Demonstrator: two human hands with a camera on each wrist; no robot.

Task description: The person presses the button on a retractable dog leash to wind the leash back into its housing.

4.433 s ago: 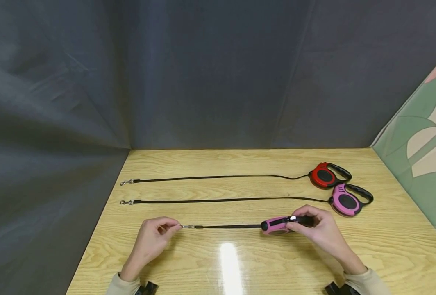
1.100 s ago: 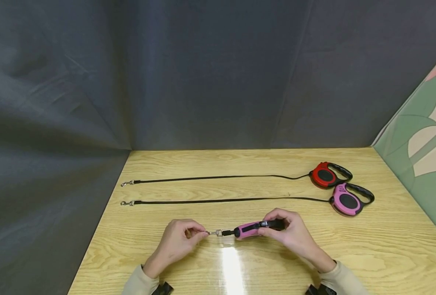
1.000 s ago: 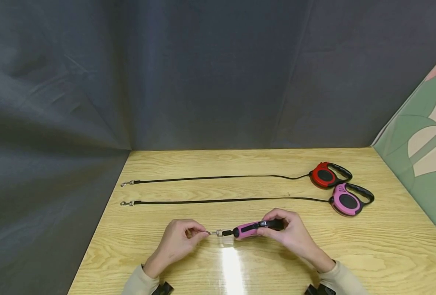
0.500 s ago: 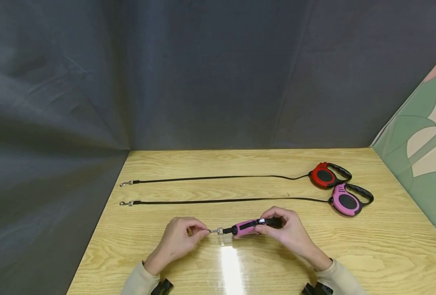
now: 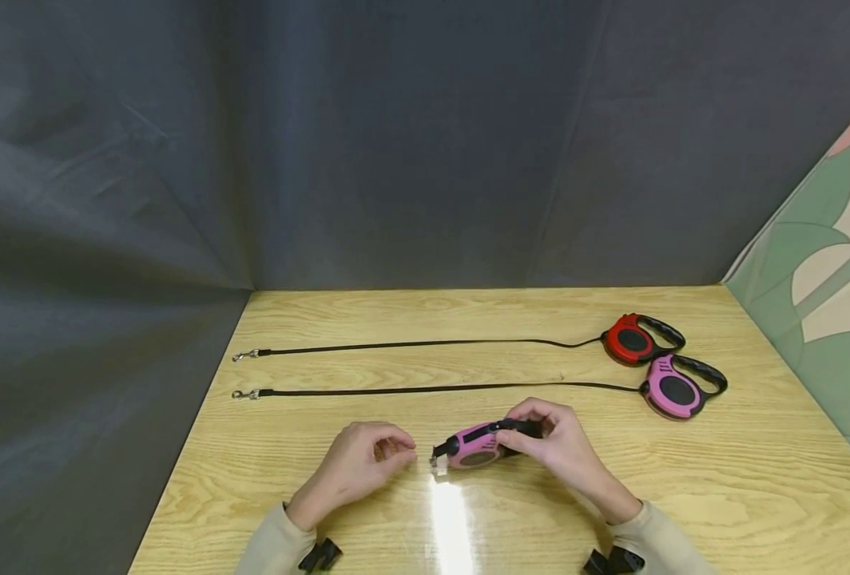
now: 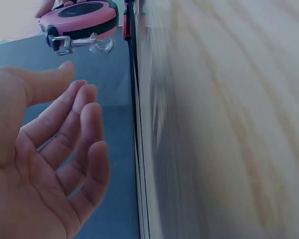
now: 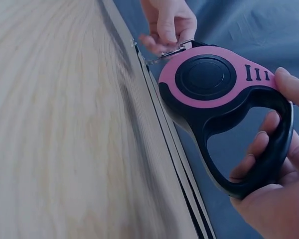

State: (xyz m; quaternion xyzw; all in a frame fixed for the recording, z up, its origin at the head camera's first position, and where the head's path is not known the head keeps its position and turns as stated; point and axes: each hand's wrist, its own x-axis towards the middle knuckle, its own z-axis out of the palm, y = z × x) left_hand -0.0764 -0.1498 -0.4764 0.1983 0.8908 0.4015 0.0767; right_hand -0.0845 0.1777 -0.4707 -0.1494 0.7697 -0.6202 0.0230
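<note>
My right hand (image 5: 565,447) grips the black handle of a pink retractable dog leash (image 5: 477,447), held above the table. In the right wrist view the fingers curl through the handle loop (image 7: 276,154), with the thumb on top. The leash's metal snap hook (image 5: 435,461) dangles at the nose of the casing, the black strap drawn in. My left hand (image 5: 363,463) is just left of the hook, apart from it. Its fingers are loosely bent with nothing between them, as the left wrist view shows with the hook (image 6: 84,44) beyond the fingertips.
Farther back, a red retractable leash (image 5: 629,342) and another pink one (image 5: 675,389) lie at the right of the wooden table (image 5: 310,319). Their black straps stretch left, ending in metal hooks (image 5: 247,394). A dark cloth (image 5: 425,160) hangs behind.
The strap of the held leash has retracted into its casing while both hands drew together. Since half a second ago my left hand has let go of the hook, which now hangs down.
</note>
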